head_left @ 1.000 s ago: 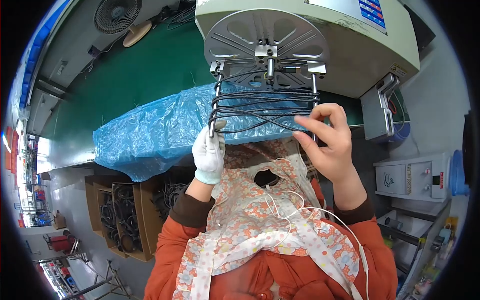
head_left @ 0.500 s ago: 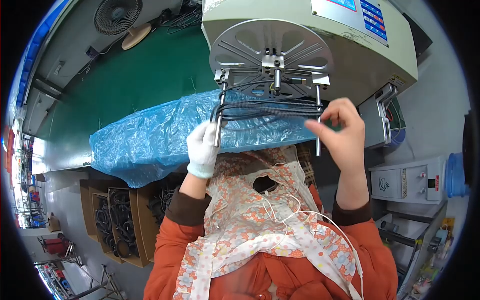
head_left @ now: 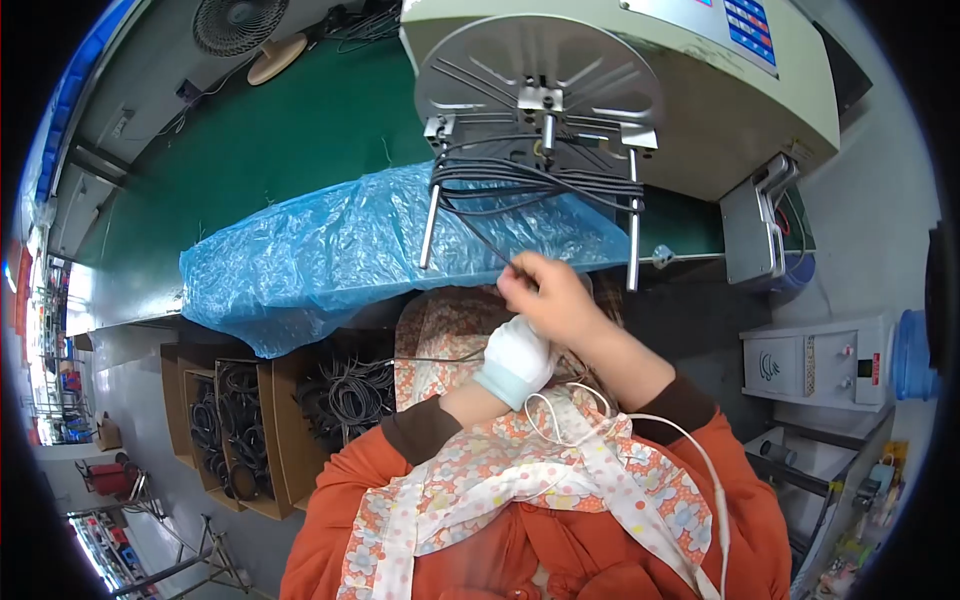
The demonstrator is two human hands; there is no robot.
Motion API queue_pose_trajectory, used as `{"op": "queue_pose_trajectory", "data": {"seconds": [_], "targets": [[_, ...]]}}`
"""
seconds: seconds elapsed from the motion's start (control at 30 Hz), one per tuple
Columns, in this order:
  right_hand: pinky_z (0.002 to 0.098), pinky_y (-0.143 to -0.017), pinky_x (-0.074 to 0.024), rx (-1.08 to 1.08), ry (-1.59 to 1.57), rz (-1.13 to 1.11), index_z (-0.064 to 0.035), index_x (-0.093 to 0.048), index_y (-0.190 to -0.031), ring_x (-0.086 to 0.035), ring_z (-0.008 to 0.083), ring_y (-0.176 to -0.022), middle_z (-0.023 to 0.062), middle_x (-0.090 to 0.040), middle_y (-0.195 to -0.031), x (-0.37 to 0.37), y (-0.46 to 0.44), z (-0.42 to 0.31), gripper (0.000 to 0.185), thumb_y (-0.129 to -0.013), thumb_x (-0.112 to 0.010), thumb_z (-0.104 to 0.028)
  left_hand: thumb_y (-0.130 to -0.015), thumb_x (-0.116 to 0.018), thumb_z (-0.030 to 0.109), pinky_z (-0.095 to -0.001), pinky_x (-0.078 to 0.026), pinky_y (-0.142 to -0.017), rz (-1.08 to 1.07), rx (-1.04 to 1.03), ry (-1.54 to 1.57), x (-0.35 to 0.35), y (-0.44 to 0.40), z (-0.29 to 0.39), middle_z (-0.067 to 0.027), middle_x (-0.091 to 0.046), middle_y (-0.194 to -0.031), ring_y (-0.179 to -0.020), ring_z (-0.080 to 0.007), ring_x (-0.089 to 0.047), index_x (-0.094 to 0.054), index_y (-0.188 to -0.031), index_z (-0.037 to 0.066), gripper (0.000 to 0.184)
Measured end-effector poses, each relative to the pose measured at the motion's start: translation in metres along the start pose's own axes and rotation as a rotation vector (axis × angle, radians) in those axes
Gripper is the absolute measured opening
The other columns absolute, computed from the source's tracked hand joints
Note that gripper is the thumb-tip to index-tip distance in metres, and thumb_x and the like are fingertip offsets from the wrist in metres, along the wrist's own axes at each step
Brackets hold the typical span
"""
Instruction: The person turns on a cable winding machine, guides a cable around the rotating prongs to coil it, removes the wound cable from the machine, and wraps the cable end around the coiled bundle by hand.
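Note:
A black cable (head_left: 540, 181) is wound in several turns around two metal rods, which stick out from a slotted metal disc (head_left: 540, 65) on a machine. From the turns, one length runs down to my right hand (head_left: 550, 300), which is bare and pinches it between thumb and fingers. My left hand (head_left: 517, 358), in a white glove, is just below and partly behind my right hand. Its fingers are hidden. Another piece of dark cable stretches leftward from beside the glove toward the boxes.
Blue plastic sheeting (head_left: 330, 250) lies along the edge of the green table (head_left: 270, 150). Cardboard boxes (head_left: 282, 440) with coiled black cables stand at lower left. The beige machine (head_left: 720, 110) fills the upper right. A fan (head_left: 240, 25) stands at upper left.
Both hands have left the rods and come together below them, in front of the apron. The wound cable is bunched closer to the disc, and one length now reaches my right hand.

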State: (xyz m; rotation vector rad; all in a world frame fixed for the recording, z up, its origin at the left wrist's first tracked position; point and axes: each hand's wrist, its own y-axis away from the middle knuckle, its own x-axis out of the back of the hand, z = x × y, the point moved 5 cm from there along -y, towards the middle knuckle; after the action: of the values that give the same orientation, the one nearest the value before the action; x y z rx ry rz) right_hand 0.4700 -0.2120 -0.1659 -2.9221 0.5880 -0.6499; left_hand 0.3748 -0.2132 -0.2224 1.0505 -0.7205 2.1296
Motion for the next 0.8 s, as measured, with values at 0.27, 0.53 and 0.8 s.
{"op": "queue_pose_trajectory", "data": {"seconds": [0.27, 0.53, 0.8], "targets": [[0.0213, -0.052, -0.0433, -0.529, -1.289, -0.198, 0.0017, -0.054, -0.093, -0.045, 0.0112, -0.058, 0.0146, -0.055, -0.079, 0.082, -0.007, 0.019, 0.014, -0.080, -0.050, -0.001, -0.081, -0.055, 0.018, -0.0361, -0.045, -0.050, -0.132, -0.429, 0.103, 0.078, -0.007, 0.054, -0.0126, -0.058, -0.076, -0.057, -0.0281, -0.057, -0.051, -0.104, 0.001, 0.029], [0.0223, -0.054, -0.0456, -0.498, -1.449, 0.026, -0.0001, -0.052, -0.094, -0.054, 0.0139, -0.065, 0.0178, -0.058, -0.090, 0.110, -0.005, 0.006, 0.017, -0.079, -0.045, 0.002, -0.076, -0.061, 0.014, -0.0314, -0.042, -0.049, 0.107, -0.632, -0.136, 0.150, -0.063, 0.133, -0.0059, -0.053, -0.071, -0.054, -0.0224, -0.052, -0.056, -0.099, 0.007, 0.024], [0.0250, -0.056, -0.0468, -0.388, -1.437, 0.073, -0.0006, -0.055, -0.092, -0.057, 0.0164, -0.065, 0.0128, -0.060, -0.084, 0.107, 0.029, 0.047, 0.015, -0.080, -0.045, 0.000, -0.077, -0.063, 0.010, -0.0283, -0.041, -0.048, 0.340, -0.365, -0.196, 0.186, -0.066, -0.030, -0.0025, -0.053, -0.067, -0.050, -0.0168, -0.048, -0.061, -0.101, 0.011, 0.024]]}}
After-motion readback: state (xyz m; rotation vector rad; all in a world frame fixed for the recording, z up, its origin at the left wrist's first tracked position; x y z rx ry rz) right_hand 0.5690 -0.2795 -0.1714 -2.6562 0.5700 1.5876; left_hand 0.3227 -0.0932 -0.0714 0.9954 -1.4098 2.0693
